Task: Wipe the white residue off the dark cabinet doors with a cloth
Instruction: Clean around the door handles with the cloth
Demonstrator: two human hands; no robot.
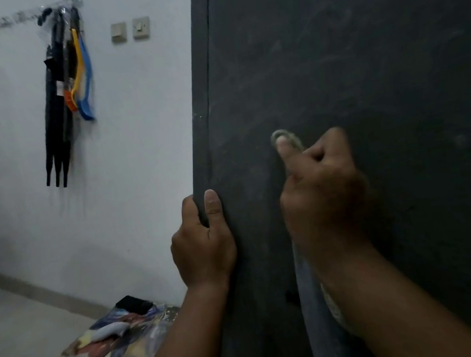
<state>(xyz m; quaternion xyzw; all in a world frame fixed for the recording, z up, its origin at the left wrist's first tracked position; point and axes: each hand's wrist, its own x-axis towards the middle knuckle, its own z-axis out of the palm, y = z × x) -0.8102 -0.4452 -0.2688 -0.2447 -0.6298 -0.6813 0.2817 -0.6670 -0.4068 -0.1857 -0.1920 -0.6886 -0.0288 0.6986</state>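
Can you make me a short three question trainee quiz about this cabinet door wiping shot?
1. True or false: the left hand grips the edge of the dark matte cabinet door.
2. What does the right hand press against the door? A) sponge B) greyish cloth C) brush
3. Where are faint white residue smears visible: above or below the right hand?

Key: 1 true; 2 B; 3 above.

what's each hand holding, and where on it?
Left hand grips the cabinet door by its left edge. Right hand holds the cloth, wrapped over its fingertip.
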